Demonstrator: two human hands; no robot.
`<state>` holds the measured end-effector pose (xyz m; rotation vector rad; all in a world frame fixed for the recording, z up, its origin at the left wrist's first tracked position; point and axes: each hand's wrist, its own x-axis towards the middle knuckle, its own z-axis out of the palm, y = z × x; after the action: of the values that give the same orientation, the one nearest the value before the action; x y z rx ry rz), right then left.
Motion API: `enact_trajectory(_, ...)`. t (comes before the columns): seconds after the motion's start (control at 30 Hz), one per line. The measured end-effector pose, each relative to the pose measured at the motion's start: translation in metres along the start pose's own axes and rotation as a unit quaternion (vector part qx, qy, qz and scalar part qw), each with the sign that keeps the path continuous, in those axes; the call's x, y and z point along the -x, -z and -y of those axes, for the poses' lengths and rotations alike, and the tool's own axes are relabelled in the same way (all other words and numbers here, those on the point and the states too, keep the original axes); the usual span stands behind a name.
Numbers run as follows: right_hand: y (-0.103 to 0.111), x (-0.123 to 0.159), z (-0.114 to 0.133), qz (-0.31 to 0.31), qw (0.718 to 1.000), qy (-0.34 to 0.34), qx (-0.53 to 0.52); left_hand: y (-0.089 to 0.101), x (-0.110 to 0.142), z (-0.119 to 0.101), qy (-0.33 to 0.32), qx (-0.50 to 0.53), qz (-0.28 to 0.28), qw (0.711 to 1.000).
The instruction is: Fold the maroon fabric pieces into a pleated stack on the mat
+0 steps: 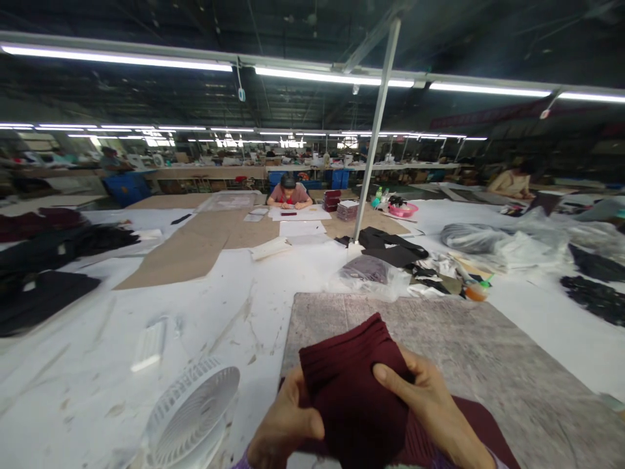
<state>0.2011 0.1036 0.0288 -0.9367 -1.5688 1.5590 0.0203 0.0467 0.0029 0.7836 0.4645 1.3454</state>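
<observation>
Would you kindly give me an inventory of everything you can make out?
Held fabric: count unclear, maroon, lower centre
Mat: one, mottled grey, beneath and beyond fabric
Work surface: count unclear, white, around mat
Fan: one, white, lower left
Pole: one, pale, beyond mat
Plastic bag: one, clear, near pole
Basin: one, pink, right of pole
Dark cloth: count unclear, black, far left
Brown sheets: count unclear, brown, mostly left of pole
Light tubes: several, white, overhead
People: at least three, varied clothing, background
Left hand: one, bare, gripping fabric
Right hand: one, bare, gripping fabric
</observation>
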Motion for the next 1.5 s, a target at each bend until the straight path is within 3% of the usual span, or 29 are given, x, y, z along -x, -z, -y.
enact_trajectory(0.2, -0.006, -0.002, -0.001, -0.019, 1.000, -0.021, -0.006, -0.002, 0.003, 0.013, 0.044, 0.031, -0.023, 0.998)
enact_trajectory(0.37, -0.009, -0.010, -0.006, -0.071, 0.994, 0.027, 0.074, -0.015, -0.004, 0.020, 0.018, 0.052, -0.190, 0.980)
enact_trajectory(0.43, -0.010, -0.010, -0.008, -0.078, 0.992, 0.039, 0.092, -0.018, -0.006, 0.018, 0.023, 0.081, -0.215, 0.973)
enact_trajectory(0.6, -0.007, -0.002, -0.013, -0.042, 0.999, 0.012, 0.010, -0.017, -0.003, 0.005, 0.066, 0.094, -0.214, 0.970)
enact_trajectory(0.77, 0.002, 0.001, -0.016, -0.064, 0.990, 0.060, 0.106, -0.018, 0.002, -0.001, 0.066, 0.060, -0.209, 0.974)
enact_trajectory(1.0, 0.006, 0.000, -0.006, -0.063, 0.975, 0.156, 0.144, -0.018, 0.005, -0.001, 0.066, 0.039, -0.190, 0.979)
enact_trajectory(1.2, 0.006, -0.003, -0.005, -0.037, 0.993, 0.070, 0.082, -0.020, 0.006, -0.005, 0.060, -0.012, -0.191, 0.980)
enact_trajectory(1.43, 0.000, -0.001, -0.002, 0.028, 0.999, 0.035, -0.017, -0.017, 0.008, -0.007, 0.052, -0.028, -0.209, 0.976)
enact_trajectory(1.5, -0.005, 0.000, -0.006, 0.022, 0.999, 0.006, -0.023, -0.016, 0.007, -0.007, 0.049, -0.024, -0.220, 0.974)
